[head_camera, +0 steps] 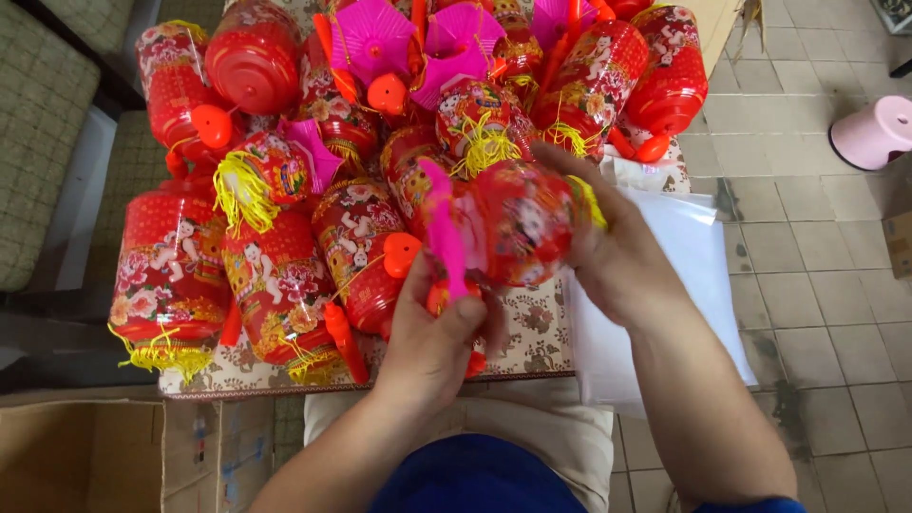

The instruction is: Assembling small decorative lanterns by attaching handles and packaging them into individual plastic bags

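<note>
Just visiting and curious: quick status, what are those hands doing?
Left hand grips pink handle. Right hand cups red lantern. Lantern pile crowds the table behind.

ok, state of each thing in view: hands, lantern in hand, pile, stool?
left hand: gripping pink handle
right hand: wrapped around held lantern
held lantern: lifted, on its side, blurred
lantern pile: heaped on the floral surface, most lying down
pink stool: upright on tile floor

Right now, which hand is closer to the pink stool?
The right hand. It is nearer the pink stool on the floor; the left hand is farther away.
</note>
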